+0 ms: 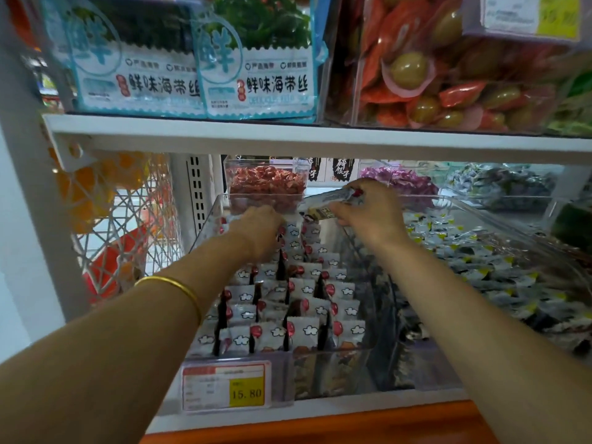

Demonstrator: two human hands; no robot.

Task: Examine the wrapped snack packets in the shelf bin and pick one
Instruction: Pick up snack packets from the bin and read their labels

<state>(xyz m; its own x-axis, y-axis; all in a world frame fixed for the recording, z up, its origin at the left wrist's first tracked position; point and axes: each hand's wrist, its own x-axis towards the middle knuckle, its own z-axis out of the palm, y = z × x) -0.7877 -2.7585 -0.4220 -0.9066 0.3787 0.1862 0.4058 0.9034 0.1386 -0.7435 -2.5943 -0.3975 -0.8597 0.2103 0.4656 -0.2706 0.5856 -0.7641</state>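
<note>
Two seaweed packs (256, 65) upper left, one red-candy tub (266, 184) at centre. My right hand (371, 213) fingers (340, 208) pinch one packet (326, 202); my left hand (256, 229) sinks among packets (301, 328) in the bin (333, 370), and I cannot tell whether its fingers grip anything.

white packets (307, 330) in rows, clear bin (323, 371)
</note>
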